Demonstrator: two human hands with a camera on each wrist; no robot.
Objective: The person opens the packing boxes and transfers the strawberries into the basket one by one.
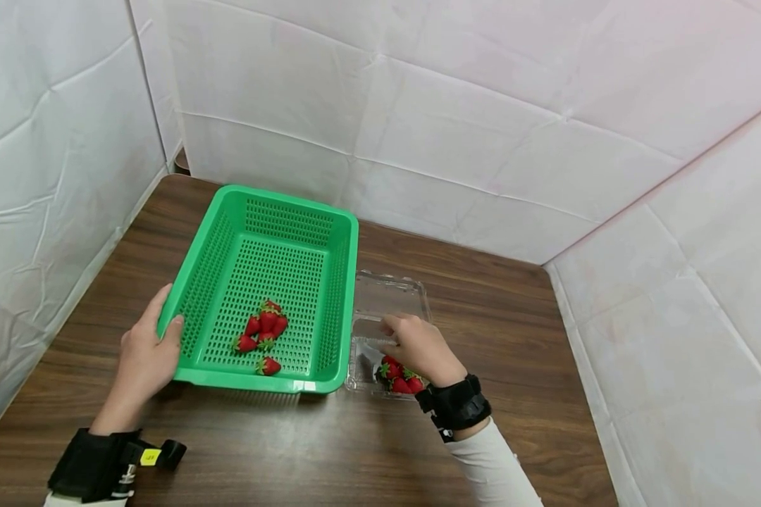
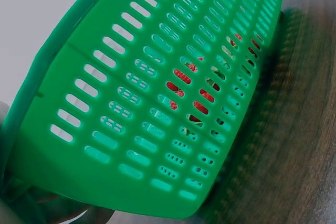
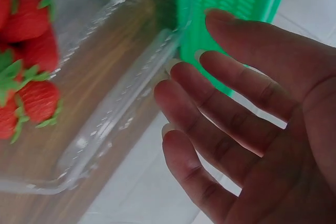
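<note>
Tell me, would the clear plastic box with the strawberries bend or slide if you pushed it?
Probably both. The clear plastic box looks thin and see-through, so its walls likely flex. Few strawberries remain inside, so it seems light and could skid on the smooth wooden table. The right hand hovers open over it.

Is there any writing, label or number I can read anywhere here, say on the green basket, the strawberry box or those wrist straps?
Yellow tag on the left wrist strap: a small dark mark, too small to read.
Green basket: no text.
Clear strawberry box: no readable label.
Right wrist strap: no text visible.
</note>
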